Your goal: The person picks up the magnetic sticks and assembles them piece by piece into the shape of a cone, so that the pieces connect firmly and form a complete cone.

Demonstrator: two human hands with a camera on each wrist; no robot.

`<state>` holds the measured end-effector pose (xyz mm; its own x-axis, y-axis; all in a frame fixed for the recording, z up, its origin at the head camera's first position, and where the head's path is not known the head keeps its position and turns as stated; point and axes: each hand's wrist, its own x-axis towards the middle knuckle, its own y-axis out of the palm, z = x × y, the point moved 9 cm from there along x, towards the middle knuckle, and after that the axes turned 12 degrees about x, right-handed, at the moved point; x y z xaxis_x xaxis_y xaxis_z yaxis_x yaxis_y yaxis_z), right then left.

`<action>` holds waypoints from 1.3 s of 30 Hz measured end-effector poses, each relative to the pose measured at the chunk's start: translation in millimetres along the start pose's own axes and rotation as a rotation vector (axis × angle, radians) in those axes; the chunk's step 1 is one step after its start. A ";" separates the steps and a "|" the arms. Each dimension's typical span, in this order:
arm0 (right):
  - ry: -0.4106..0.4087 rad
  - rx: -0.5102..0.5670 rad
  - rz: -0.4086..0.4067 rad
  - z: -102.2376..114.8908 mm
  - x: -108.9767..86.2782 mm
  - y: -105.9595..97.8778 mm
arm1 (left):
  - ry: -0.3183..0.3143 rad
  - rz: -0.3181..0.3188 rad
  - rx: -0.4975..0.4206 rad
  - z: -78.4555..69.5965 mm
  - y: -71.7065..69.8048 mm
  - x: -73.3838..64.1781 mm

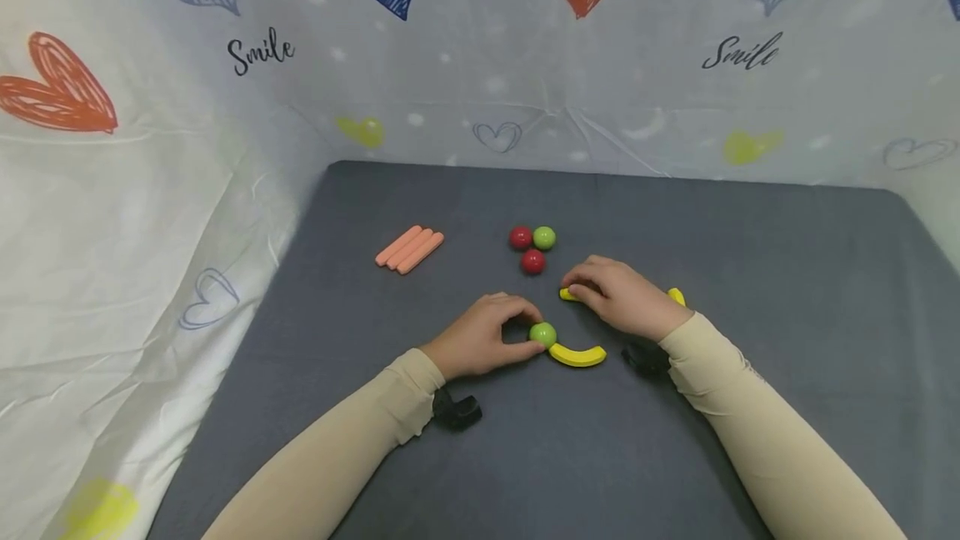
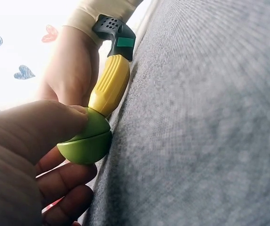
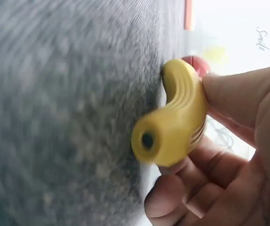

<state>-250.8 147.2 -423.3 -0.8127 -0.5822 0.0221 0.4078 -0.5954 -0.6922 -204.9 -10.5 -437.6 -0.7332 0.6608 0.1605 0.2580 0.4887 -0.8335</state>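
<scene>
In the head view my left hand (image 1: 487, 338) pinches a green ball (image 1: 543, 335) between thumb and fingers, low over the dark cloth. A seam runs round this ball in the left wrist view. One end of a curved yellow piece (image 1: 577, 356) meets the ball; the piece has ridges along it. My right hand (image 1: 622, 297) pinches another curved, ridged yellow piece (image 3: 177, 113), which has a small dark hole in its end. From the head only its tip shows, since the hand covers the rest. Some more yellow (image 1: 677, 297) peeks out behind the right wrist.
Two red balls (image 1: 521, 237) and a second green ball (image 1: 544, 237) sit in a cluster beyond the hands. Several salmon-coloured sticks (image 1: 409, 249) lie side by side to the left. A dark grey cloth (image 1: 525, 457) covers the table; a curtain with hearts hangs behind.
</scene>
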 end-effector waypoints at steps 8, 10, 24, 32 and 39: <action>0.032 -0.087 0.026 -0.1 -5.6 0.1 | -0.004 0.002 0.000 -0.2 -0.8 0.1; 0.033 -0.093 0.027 0.8 -5.7 -0.1 | -0.005 0.001 -0.005 0.2 -1.4 -0.5; -0.039 0.009 0.026 9.2 -5.6 -0.7 | 0.021 -0.002 -0.024 1.6 -1.5 1.4; -0.083 0.066 0.051 16.3 -7.1 3.2 | 0.030 -0.008 -0.060 1.5 -2.6 1.3; -0.103 0.095 0.058 19.6 -8.4 2.4 | 0.001 -0.012 -0.069 2.9 -3.7 2.0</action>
<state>-234.8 139.8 -411.1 -0.7413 -0.6684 0.0613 0.4946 -0.6057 -0.6233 -209.3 -12.7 -435.7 -0.7361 0.6550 0.1706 0.2922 0.5349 -0.7927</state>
